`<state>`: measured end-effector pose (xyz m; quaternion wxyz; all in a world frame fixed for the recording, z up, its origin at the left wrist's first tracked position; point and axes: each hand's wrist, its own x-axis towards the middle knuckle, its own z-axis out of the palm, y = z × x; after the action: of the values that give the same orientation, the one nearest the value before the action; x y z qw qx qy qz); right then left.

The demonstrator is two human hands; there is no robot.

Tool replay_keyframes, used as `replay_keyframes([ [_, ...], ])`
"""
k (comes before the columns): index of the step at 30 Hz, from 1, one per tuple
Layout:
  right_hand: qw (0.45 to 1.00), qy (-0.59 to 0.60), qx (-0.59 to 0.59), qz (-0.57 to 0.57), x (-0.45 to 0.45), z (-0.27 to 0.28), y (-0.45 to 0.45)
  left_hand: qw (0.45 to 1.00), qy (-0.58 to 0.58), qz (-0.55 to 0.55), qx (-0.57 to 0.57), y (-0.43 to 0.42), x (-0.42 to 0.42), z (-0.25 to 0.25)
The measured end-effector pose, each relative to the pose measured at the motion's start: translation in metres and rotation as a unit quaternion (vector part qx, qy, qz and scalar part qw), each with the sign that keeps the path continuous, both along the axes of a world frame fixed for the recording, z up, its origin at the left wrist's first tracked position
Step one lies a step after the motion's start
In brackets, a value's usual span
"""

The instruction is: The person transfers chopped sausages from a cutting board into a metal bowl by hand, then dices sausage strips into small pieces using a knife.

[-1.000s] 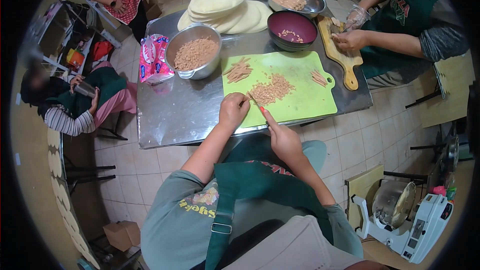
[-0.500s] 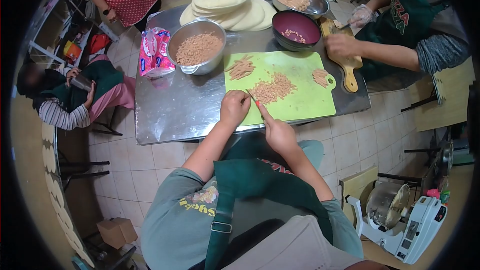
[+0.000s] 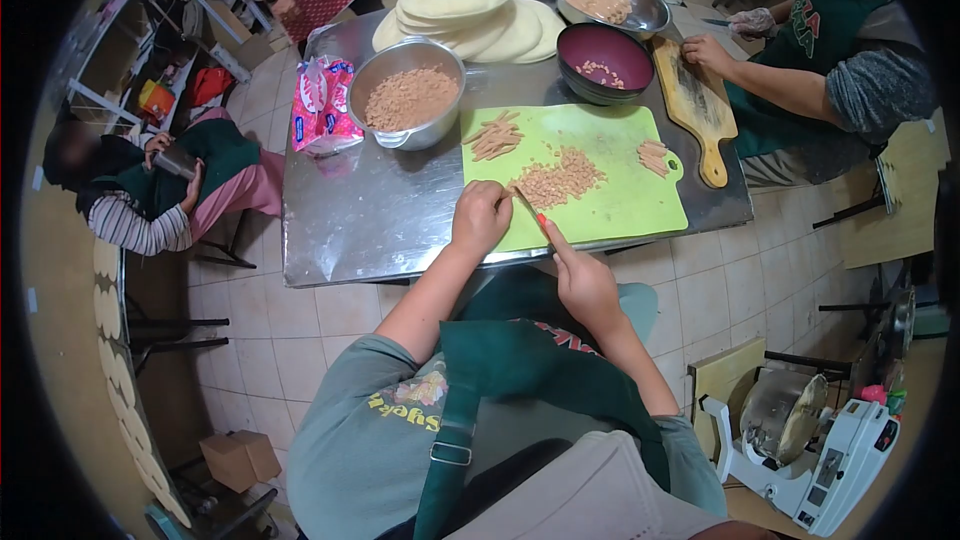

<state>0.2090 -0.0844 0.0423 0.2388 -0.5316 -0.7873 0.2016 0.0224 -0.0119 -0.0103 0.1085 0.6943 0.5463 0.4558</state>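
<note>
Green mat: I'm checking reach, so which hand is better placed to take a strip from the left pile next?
Probably the left hand: it is nearer the left pile, while the right hand holds the knife. Whether the left grips anything is unclear.

1. Before us, a cutting board (image 3: 640,205) lies on the table (image 3: 335,215), chopped pieces (image 3: 560,180) on it.
2. Behind it, leftward, we find a pot (image 3: 442,120).
3. Rightward lies a second board (image 3: 703,105).

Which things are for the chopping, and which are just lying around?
For the chopping: knife, green board, pinkish strips, chopped bits, probably the silver pot holding similar bits.

Probably just lying around: pink packet, cardboard box, white machine.
</note>
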Motion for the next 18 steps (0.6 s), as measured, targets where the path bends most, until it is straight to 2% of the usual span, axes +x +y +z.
replay_keyframes([
  [2,0.998,-0.066,-0.024,-0.007,-0.006,0.006,0.004,1.0,0.005,0.001,0.004,0.0,0.0,0.0],
  [6,0.998,-0.049,0.051,0.005,-0.011,-0.002,0.008,1.0,0.011,0.002,-0.004,0.0,0.0,0.002],
  [11,0.995,-0.093,-0.011,0.018,-0.013,0.001,0.015,1.0,0.009,0.006,-0.008,0.001,0.001,-0.002],
  [18,0.992,-0.078,-0.094,0.01,-0.014,-0.007,0.019,1.0,-0.003,0.014,-0.021,0.0,-0.001,-0.002],
])
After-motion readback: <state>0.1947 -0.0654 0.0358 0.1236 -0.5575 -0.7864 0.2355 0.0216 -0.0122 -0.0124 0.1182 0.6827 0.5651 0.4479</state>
